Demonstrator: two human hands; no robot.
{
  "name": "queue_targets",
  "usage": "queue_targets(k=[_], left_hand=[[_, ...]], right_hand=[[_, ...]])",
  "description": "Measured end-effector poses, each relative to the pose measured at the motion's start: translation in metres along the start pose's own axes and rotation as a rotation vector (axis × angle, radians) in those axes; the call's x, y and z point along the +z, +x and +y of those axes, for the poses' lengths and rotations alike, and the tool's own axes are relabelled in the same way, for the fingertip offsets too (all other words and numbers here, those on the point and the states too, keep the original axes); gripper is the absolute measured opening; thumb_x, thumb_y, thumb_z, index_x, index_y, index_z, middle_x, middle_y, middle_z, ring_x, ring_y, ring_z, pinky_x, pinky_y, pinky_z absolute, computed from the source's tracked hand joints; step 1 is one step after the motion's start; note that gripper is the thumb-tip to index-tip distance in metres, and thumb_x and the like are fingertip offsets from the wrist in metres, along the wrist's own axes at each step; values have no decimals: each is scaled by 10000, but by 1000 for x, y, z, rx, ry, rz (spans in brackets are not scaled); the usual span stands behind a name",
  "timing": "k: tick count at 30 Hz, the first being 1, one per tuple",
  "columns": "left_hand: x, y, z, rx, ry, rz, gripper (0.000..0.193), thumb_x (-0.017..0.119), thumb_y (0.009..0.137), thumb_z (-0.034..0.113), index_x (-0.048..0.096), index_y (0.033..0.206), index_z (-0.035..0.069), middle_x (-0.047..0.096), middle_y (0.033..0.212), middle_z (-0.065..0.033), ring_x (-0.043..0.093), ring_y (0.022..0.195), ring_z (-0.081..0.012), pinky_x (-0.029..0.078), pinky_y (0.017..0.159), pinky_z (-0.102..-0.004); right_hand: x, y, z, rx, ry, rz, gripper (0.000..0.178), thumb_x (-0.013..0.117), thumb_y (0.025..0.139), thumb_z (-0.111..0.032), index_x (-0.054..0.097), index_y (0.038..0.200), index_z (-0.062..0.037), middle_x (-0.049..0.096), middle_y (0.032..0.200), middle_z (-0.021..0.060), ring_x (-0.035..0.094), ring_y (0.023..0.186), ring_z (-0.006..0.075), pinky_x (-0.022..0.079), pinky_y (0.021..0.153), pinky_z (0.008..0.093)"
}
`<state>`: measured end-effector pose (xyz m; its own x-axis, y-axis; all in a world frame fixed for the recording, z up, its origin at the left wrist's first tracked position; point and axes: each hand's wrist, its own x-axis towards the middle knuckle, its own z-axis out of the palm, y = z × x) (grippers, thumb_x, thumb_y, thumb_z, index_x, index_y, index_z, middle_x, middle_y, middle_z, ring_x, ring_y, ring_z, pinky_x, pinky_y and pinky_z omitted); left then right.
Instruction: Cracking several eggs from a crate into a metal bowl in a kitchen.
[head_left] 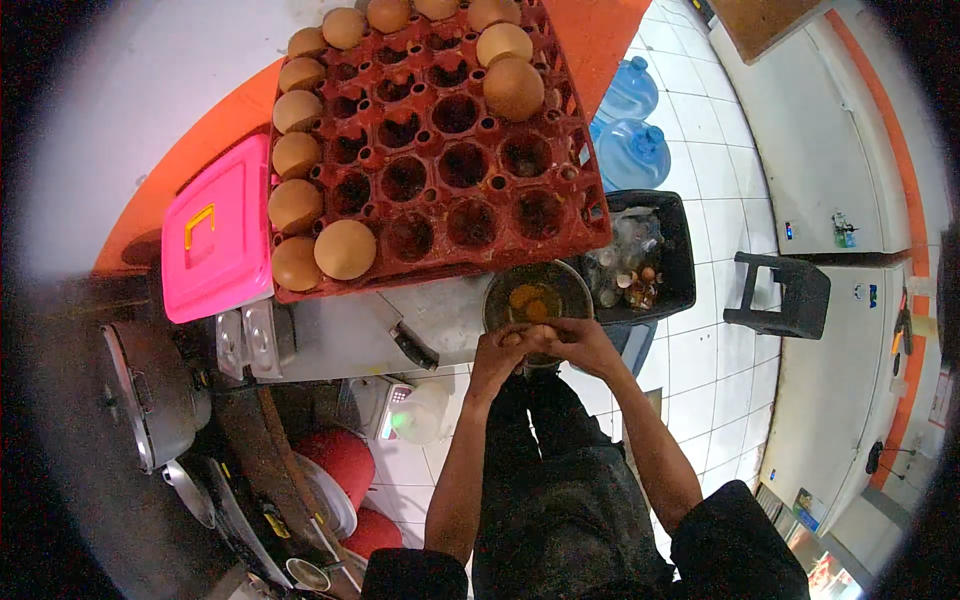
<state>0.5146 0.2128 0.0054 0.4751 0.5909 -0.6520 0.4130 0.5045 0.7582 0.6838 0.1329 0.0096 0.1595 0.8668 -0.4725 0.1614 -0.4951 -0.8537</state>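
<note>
Both hands meet over the near rim of a round bowl (575,293) with orange egg yolks (535,299) in it. Brown eggshell (541,333) shows between the fingertips; whether it is cracked I cannot make out. My left hand (494,360) is closed on it from the left, and my right hand (584,347) grips it from the right. Beyond the bowl, a red egg tray (440,250) carries brown eggs (345,249) along its left and far sides and several bare hollows.
A black bin (683,255) with eggshells and plastic stands right of the bowl. On the counter (345,340) lies a black-handled knife (413,345), near a pink lid (215,235). Blue water bottles (635,155) and a dark stool (790,300) are on the tiled floor.
</note>
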Motion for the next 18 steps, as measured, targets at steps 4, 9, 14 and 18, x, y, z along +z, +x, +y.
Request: queue_targets(k=[4,9,14,18], left_hand=[[2,-2,-4,109,-149,9,356,696,816,315,650,992,8,615,679,-20,496,493,-66,386,440,-211],[3,-10,-12,16,-301,34,344,676,833,304,645,977,-6,639,696,-37,515,501,-76,402,440,-217],[0,-13,-5,16,-79,159,335,654,846,292,636,935,-30,676,765,-67,552,545,-88,429,458,-221],[11,-12,-4,467,465,330,248,634,866,261,642,920,20,664,742,-80,591,575,-184,499,546,-289]], right_hand=[[0,3,6,58,22,-9,420,659,844,-302,626,1105,26,681,927,120,617,840,138,499,750,303],[-6,5,7,113,218,46,310,626,864,-270,670,1019,-5,691,874,154,654,758,202,510,715,346],[-20,0,9,24,-165,211,320,644,858,-278,658,954,27,673,793,149,648,728,192,503,665,333],[-18,-6,-6,-26,-140,436,229,607,889,-234,613,905,-6,660,715,133,656,677,208,510,606,334]])
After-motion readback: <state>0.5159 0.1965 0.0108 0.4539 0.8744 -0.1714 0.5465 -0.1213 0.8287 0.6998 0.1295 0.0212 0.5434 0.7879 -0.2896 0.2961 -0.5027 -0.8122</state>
